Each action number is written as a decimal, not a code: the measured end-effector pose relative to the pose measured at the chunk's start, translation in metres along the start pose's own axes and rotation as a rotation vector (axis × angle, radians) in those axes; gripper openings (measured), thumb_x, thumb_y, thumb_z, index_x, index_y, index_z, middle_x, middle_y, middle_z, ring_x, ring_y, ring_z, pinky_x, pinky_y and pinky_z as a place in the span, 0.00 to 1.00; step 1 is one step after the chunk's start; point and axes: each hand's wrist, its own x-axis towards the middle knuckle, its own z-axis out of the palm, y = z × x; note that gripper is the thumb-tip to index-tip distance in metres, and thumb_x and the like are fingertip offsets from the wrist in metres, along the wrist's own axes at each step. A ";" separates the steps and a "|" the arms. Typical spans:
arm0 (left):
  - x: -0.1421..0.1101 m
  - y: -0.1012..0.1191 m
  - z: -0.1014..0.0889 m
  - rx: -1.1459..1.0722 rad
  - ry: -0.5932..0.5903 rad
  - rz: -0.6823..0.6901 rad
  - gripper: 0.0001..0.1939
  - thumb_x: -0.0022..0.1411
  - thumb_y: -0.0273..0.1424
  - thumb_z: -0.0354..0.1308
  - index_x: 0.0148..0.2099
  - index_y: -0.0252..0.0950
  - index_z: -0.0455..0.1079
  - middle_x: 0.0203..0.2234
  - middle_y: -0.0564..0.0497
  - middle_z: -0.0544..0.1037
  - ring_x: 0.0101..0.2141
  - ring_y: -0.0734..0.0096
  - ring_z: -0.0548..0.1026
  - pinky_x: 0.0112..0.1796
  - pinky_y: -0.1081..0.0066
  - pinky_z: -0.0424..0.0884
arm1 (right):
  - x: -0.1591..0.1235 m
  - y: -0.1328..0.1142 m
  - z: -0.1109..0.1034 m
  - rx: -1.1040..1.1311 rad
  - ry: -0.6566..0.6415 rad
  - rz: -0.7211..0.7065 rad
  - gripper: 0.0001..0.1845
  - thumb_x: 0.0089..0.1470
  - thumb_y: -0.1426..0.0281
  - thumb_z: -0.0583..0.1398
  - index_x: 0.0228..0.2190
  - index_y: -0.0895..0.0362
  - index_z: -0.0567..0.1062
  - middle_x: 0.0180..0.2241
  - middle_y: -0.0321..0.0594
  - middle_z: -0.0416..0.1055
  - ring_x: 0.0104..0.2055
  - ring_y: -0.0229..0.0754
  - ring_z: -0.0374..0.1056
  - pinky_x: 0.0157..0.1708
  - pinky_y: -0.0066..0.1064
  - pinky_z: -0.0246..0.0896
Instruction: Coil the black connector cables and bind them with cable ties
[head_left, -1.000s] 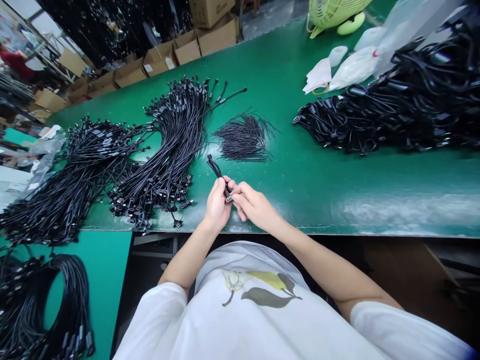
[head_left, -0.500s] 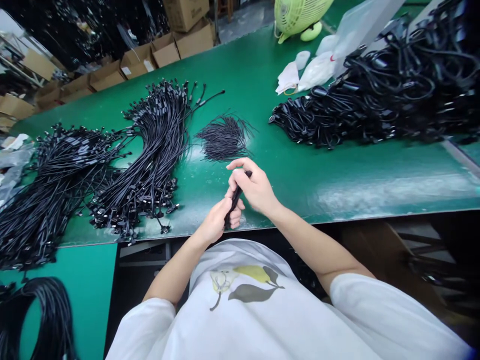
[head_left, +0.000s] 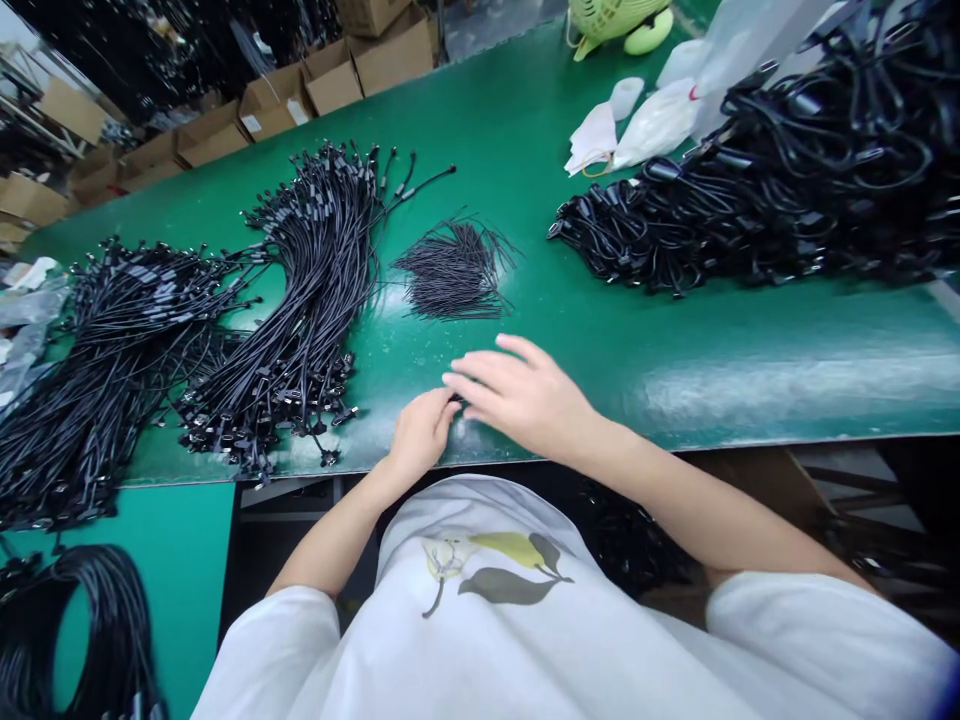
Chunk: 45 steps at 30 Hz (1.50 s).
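Close to the front edge of the table, my left hand (head_left: 421, 432) is closed, thumb against fingers. A small dark bit shows at its fingertips; what it holds is mostly hidden. My right hand (head_left: 525, 395) is open, its fingers stretched out towards the left fingertips and partly covering them. Beyond both hands lies a loose pile of thin black ties (head_left: 454, 275). Left of the pile is a bundle of black cables (head_left: 322, 260) with small connectors at both ends.
Another bundle of black cables (head_left: 97, 370) lies further left, and a cable coil (head_left: 127, 620) on the lower green surface. A heap of looped black cables (head_left: 750, 210) fills the right. White plastic bags (head_left: 656, 125) and a green fan (head_left: 611, 20) stand behind. Cardboard boxes (head_left: 277, 105) line the far edge.
My right hand has let go of the dark folded cable and spread its fingers. My left hand has turned and moved slightly left. The cable between the hands is no longer plainly visible.
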 end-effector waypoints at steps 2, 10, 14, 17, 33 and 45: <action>0.000 -0.003 -0.003 0.194 -0.080 0.067 0.07 0.65 0.35 0.52 0.36 0.40 0.69 0.30 0.49 0.72 0.35 0.63 0.69 0.41 0.68 0.62 | -0.011 -0.003 0.011 -0.169 -0.227 -0.016 0.15 0.63 0.73 0.50 0.48 0.63 0.70 0.40 0.51 0.73 0.44 0.49 0.68 0.47 0.42 0.59; -0.009 -0.004 -0.006 0.550 -0.407 0.123 0.11 0.69 0.33 0.44 0.37 0.38 0.66 0.31 0.46 0.74 0.34 0.60 0.70 0.37 0.66 0.64 | -0.024 0.007 0.030 -0.053 -0.681 0.030 0.14 0.66 0.66 0.50 0.37 0.60 0.71 0.33 0.45 0.73 0.33 0.43 0.69 0.28 0.30 0.54; -0.007 -0.005 -0.011 0.729 -0.396 0.172 0.12 0.70 0.32 0.43 0.39 0.38 0.67 0.33 0.46 0.74 0.36 0.61 0.69 0.38 0.67 0.64 | -0.019 0.007 0.031 0.064 -0.672 0.071 0.16 0.66 0.63 0.50 0.39 0.60 0.71 0.35 0.46 0.74 0.35 0.44 0.70 0.31 0.31 0.57; -0.004 -0.007 -0.012 0.680 -0.347 0.133 0.13 0.70 0.33 0.42 0.37 0.39 0.67 0.32 0.46 0.73 0.35 0.62 0.68 0.38 0.67 0.63 | -0.015 0.007 0.036 0.054 -0.622 0.090 0.17 0.67 0.64 0.47 0.38 0.61 0.72 0.35 0.48 0.74 0.36 0.44 0.70 0.33 0.31 0.57; 0.010 0.001 -0.004 -0.800 0.043 -0.254 0.20 0.57 0.47 0.60 0.34 0.33 0.66 0.17 0.60 0.58 0.19 0.81 0.54 0.22 0.77 0.52 | 0.023 0.140 0.027 -0.097 -0.186 0.801 0.04 0.54 0.72 0.57 0.29 0.59 0.70 0.35 0.46 0.69 0.34 0.43 0.62 0.33 0.32 0.52; 0.006 0.009 0.001 -0.869 0.021 -0.237 0.22 0.55 0.47 0.63 0.34 0.32 0.66 0.16 0.60 0.59 0.18 0.83 0.55 0.21 0.78 0.52 | 0.032 0.127 0.027 -0.195 -0.221 0.855 0.08 0.56 0.72 0.54 0.33 0.60 0.72 0.39 0.50 0.72 0.39 0.46 0.68 0.36 0.33 0.57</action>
